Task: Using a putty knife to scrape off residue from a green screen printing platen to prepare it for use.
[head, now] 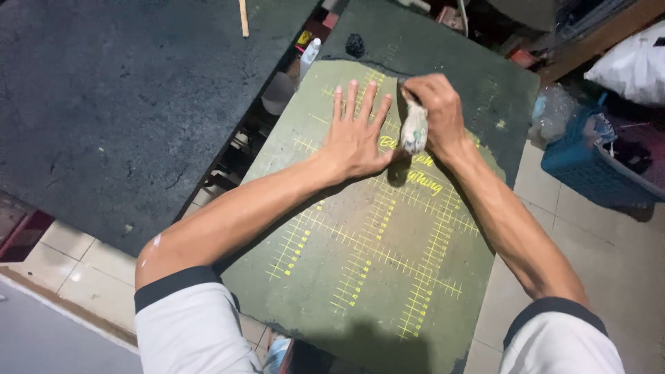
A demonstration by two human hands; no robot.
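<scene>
A dark, rough-surfaced table [104,104] fills the area left of the green board [374,277]; the green board is a worn flat pad w/ yellow ruler-like grid lines, lying on a darker platen [499,90] whose edge shows beyond the board's far side; a blue plastic basket [589,166] sits on the tiled floor right of the board, w/ a white bag [634,66] beyond it; left hand [355,135] lies flat on the board's upper part, palm down, fingers spread; right hand [436,111], just beside it, is closed round a whitish stained rag wad [414,128], pressing it to the board's surface near the yellow lettering.
</scene>
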